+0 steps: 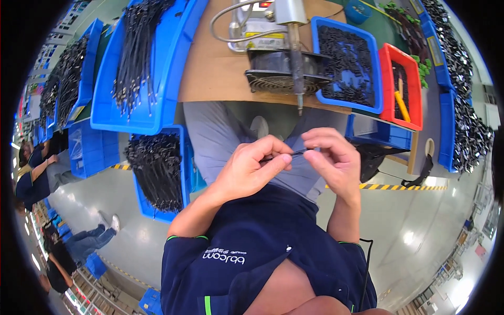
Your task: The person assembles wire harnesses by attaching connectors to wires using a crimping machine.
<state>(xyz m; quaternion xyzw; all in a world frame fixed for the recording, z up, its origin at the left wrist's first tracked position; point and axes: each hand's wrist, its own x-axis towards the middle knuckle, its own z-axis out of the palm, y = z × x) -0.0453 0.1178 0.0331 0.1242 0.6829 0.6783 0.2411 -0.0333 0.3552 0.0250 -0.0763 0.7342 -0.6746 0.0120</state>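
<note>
Above my lap, my left hand [245,170] pinches a thin black cable [298,152] between thumb and forefinger. My right hand [338,163] is closed on the other side of the same piece, its thumb and fingers meeting near the cable's end. Just a short stretch shows between the two hands; the rest is hidden by my fingers. Beyond the hands, a soldering-iron-like tool [297,71] points its tip toward me over the bench edge. Behind that tip sits a black fan [283,73] with a round wire guard.
A blue bin [142,125] of black cables stands left on the bench [210,86]; another cable bin [157,214] is below it. At right are a blue tray [349,104] of small black parts and a red bin [415,107] with a yellow-handled tool. People sit far left.
</note>
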